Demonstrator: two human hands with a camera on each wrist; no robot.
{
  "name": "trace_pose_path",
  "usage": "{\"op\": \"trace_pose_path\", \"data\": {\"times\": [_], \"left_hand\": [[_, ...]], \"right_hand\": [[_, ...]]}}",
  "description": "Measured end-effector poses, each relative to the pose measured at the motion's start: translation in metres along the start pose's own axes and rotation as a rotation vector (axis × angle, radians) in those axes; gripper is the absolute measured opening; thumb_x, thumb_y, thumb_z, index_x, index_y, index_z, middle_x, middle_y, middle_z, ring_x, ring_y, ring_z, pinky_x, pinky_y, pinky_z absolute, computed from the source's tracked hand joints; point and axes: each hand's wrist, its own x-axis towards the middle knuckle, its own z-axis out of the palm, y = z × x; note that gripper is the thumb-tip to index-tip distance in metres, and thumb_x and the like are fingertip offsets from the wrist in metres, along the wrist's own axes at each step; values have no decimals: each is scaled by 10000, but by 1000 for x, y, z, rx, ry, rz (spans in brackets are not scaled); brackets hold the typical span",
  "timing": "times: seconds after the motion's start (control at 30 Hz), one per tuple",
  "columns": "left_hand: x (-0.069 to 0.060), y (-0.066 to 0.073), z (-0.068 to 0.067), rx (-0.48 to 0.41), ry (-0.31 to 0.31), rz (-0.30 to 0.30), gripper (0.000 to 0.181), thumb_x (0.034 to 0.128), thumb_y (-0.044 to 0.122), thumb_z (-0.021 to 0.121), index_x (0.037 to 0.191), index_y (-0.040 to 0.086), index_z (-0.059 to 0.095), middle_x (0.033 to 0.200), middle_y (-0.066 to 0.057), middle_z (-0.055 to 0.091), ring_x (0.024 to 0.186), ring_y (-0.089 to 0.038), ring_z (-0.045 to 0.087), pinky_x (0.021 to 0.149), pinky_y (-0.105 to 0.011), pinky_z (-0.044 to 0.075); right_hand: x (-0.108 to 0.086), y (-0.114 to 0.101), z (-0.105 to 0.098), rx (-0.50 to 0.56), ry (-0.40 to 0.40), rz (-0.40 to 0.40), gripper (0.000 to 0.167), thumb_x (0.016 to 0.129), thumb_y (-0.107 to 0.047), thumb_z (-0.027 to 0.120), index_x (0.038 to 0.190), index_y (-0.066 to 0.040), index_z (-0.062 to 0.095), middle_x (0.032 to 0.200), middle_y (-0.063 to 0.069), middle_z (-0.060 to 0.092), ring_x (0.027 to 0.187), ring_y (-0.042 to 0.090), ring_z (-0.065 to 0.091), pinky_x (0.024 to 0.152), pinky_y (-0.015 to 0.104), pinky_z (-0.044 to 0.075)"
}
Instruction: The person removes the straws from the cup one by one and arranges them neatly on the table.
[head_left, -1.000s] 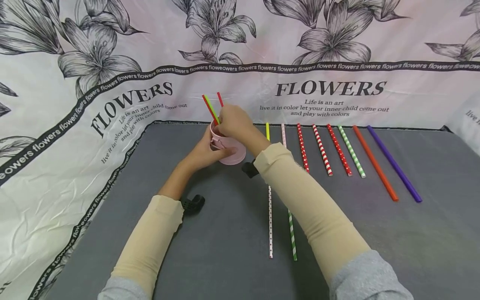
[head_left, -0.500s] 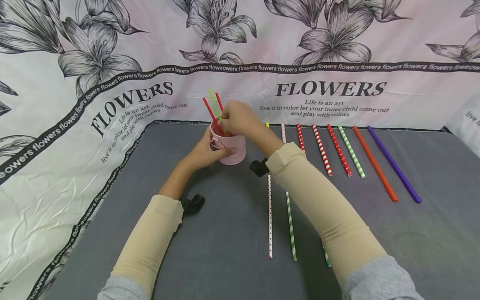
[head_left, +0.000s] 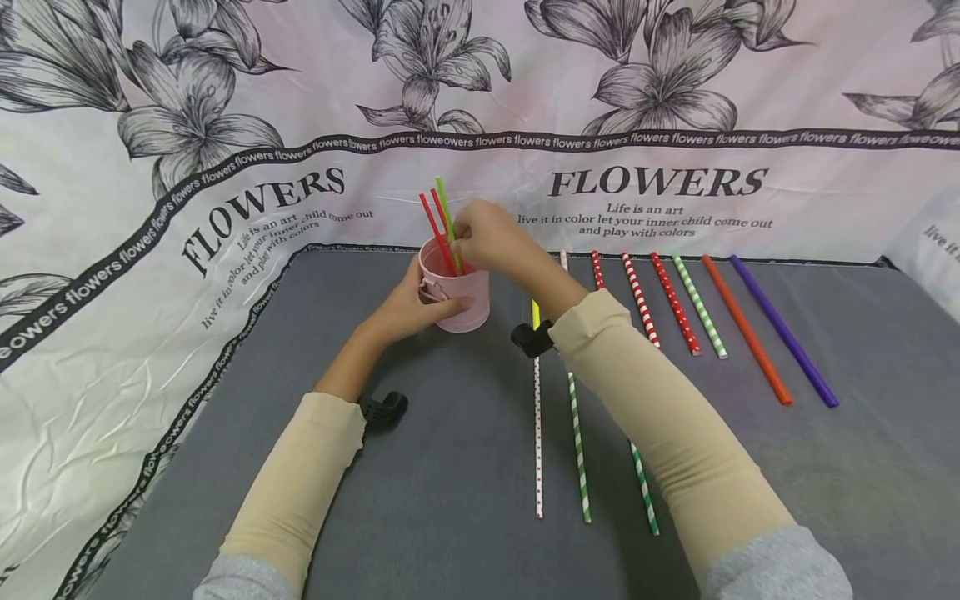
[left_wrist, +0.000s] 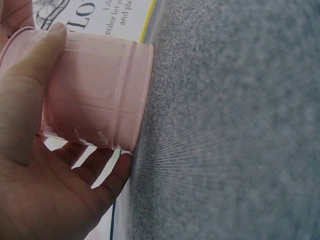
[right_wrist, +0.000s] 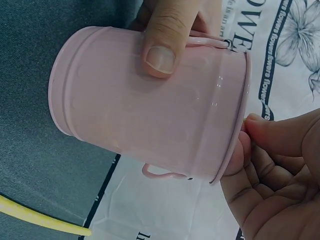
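In the head view a small pink metal bucket [head_left: 468,304] stands upright near the table's back edge. My left hand [head_left: 408,310] grips its side; the left wrist view shows the thumb across the wall and the fingers behind. Two red straws [head_left: 431,218] and a bright green straw [head_left: 444,202] lean inside the bucket, their tops above the rim. At the rim, my right hand [head_left: 491,237] pinches the green straw. In the right wrist view the right thumb [right_wrist: 275,132] and curled fingers sit by the rim, the straw hidden there.
Right of the bucket lie a yellow straw [head_left: 536,314], a dotted white straw [head_left: 538,442], green-striped straws [head_left: 580,454], red patterned straws [head_left: 675,304], an orange straw [head_left: 747,329] and a purple straw [head_left: 783,329]. A flower-printed cloth [head_left: 450,100] rises behind the grey table [head_left: 450,500].
The green straw has swung from leaning left to nearly upright, moving right with my right hand. The red straws have shifted closer together. My left hand stays on the bucket.
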Motion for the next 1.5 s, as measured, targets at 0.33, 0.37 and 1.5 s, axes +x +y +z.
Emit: {"op": "trace_pose_path", "data": {"times": [0.33, 0.37, 1.5], "left_hand": [[-3, 10, 1, 2, -2, 1, 933, 880, 191, 757, 1564, 121, 126, 1505, -140, 358, 1374, -301, 357, 1112, -515, 333], [0, 5, 1, 7, 2, 0, 944, 877, 215, 765, 1567, 144, 126, 1508, -127, 358, 1373, -295, 357, 1106, -520, 339], [4, -10, 1, 5, 28, 26, 929, 833, 296, 804, 1537, 203, 205, 1454, -36, 410, 1313, -222, 385, 1032, -542, 420]], "right_hand": [[-6, 1, -4, 42, 2, -45, 117, 951, -43, 628, 971, 24, 722, 885, 122, 673, 813, 241, 578, 691, 307, 497], [-7, 1, -4, 47, 6, -50, 116, 952, -46, 626, 959, 22, 719, 867, 122, 665, 801, 238, 569, 677, 303, 484], [-32, 9, -18, 153, 125, -112, 140, 1007, -136, 587, 1017, -6, 639, 913, 111, 620, 821, 249, 535, 708, 333, 463]]}}
